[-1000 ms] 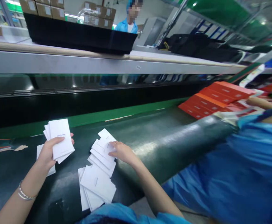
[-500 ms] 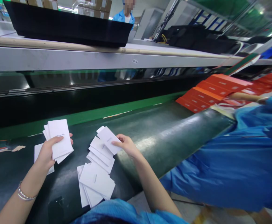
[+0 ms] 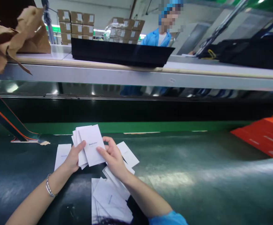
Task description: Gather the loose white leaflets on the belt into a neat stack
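Note:
My left hand (image 3: 75, 155) grips a fanned stack of white booklets (image 3: 81, 157), thumb on the front. With thumb and fingers my right hand (image 3: 114, 156) pinches another white booklet (image 3: 93, 147), which lies against the front of that stack and bears small dark print. Behind my left wrist a single white booklet (image 3: 62, 154) rests on the dark green work surface (image 3: 185, 193). Under and beside my right forearm lie several loose booklets (image 3: 110, 200), partly hidden by the arm. One more booklet (image 3: 129, 153) lies just past my right hand.
Red boxes (image 3: 265, 134) lie at the right. A raised shelf (image 3: 127, 73) runs across the back, bearing a black tray (image 3: 120, 53) and torn brown paper (image 3: 31, 31). Behind it are stacked cartons (image 3: 76, 25) and a person in blue (image 3: 158, 37). A green-orange strap (image 3: 5, 112) slants down at left.
My right hand has brought a booklet from the loose pile over to the stack in my left hand. The view has swung left, so the red boxes sit farther right and the neighbouring person's blue clothing is out of view.

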`<act>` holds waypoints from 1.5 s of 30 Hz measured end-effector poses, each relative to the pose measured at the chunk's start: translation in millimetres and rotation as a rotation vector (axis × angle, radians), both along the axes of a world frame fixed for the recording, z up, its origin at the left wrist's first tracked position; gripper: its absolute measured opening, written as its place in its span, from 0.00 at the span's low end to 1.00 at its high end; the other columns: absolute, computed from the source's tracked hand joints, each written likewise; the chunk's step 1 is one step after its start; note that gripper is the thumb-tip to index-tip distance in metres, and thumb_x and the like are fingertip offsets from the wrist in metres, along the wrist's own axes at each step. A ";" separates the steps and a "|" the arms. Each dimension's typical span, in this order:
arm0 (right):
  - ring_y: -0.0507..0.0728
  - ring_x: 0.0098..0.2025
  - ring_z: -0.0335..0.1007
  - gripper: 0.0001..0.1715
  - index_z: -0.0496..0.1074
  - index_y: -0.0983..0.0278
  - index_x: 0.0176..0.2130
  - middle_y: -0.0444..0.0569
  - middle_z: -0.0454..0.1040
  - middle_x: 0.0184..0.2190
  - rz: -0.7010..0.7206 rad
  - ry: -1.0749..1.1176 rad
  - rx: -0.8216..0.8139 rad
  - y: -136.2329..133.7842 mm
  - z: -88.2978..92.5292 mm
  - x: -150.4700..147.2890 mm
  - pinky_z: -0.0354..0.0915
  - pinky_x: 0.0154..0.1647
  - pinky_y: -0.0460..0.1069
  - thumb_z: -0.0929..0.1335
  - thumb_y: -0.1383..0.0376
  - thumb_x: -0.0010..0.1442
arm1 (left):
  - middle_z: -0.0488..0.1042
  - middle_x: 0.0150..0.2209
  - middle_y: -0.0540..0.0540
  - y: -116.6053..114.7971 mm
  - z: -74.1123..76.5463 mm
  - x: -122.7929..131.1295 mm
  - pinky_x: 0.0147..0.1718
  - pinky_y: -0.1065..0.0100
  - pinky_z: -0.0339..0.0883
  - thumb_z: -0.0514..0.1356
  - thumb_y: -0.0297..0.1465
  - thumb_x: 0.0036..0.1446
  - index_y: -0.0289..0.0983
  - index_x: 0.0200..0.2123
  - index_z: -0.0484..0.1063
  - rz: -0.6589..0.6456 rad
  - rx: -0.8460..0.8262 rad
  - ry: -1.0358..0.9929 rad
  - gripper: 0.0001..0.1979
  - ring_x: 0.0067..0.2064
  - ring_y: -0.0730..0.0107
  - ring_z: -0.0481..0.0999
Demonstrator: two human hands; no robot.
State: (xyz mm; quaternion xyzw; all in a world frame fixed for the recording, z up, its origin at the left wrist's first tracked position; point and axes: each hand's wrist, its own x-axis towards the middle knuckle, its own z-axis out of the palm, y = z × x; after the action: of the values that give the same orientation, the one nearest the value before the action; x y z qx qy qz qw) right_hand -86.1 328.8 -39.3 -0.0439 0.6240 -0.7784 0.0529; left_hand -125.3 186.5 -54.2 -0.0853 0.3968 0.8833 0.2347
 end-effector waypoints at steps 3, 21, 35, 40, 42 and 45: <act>0.47 0.21 0.60 0.28 0.49 0.64 0.45 0.42 0.67 0.23 -0.003 0.007 -0.032 -11.2 -8.2 -3.2 0.60 0.22 0.41 0.66 0.51 0.57 | 0.73 0.39 0.34 2.1 2.4 0.7 0.39 0.58 0.73 0.64 0.31 0.48 0.28 0.47 0.66 0.003 0.008 -0.025 0.23 0.41 0.52 0.75; 0.48 0.24 0.61 0.20 0.72 0.64 0.39 0.45 0.67 0.23 -0.539 0.239 0.931 65.2 3.6 -13.3 0.58 0.29 0.44 0.64 0.51 0.58 | 0.73 0.37 0.36 -10.5 21.5 -4.2 0.35 0.57 0.72 0.54 0.27 0.53 0.26 0.42 0.69 -0.070 0.010 -0.126 0.14 0.37 0.55 0.75; 0.66 0.51 0.59 0.40 0.61 0.76 0.57 0.63 0.63 0.48 -0.051 -0.348 1.327 103.9 -65.6 46.6 0.56 0.51 0.54 0.70 0.59 0.51 | 0.72 0.41 0.34 -14.1 27.0 -8.5 0.40 0.55 0.71 0.52 0.26 0.51 0.25 0.43 0.67 -0.013 -0.079 -0.043 0.16 0.42 0.52 0.73; 0.64 0.47 0.63 0.30 0.67 0.72 0.49 0.59 0.64 0.46 -0.102 -0.391 1.329 105.6 -63.4 46.0 0.57 0.47 0.52 0.71 0.59 0.49 | 0.72 0.41 0.35 -11.4 27.8 -7.5 0.40 0.55 0.72 0.53 0.25 0.50 0.26 0.44 0.66 -0.004 -0.137 -0.061 0.16 0.42 0.52 0.73; 0.63 0.46 0.64 0.28 0.67 0.70 0.47 0.58 0.65 0.46 -0.109 -0.408 1.365 106.5 -65.1 46.3 0.57 0.45 0.52 0.70 0.57 0.50 | 0.72 0.42 0.35 -10.9 27.9 -6.7 0.39 0.55 0.72 0.53 0.24 0.50 0.26 0.44 0.66 -0.006 -0.147 -0.065 0.16 0.42 0.53 0.74; 0.62 0.48 0.63 0.37 0.64 0.70 0.51 0.57 0.63 0.48 -0.146 -0.434 1.423 109.0 -72.8 46.6 0.58 0.47 0.51 0.72 0.54 0.47 | 0.72 0.41 0.35 -10.5 29.6 -5.6 0.38 0.57 0.72 0.52 0.24 0.51 0.26 0.44 0.67 -0.008 -0.168 -0.071 0.16 0.41 0.53 0.74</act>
State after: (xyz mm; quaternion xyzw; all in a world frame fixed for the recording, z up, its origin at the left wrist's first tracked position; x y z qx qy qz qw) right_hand -39.5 437.8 -112.1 0.1972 0.9537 -0.1794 0.1388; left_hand -130.9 176.0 -24.6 -0.1343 0.4611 0.8424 0.2443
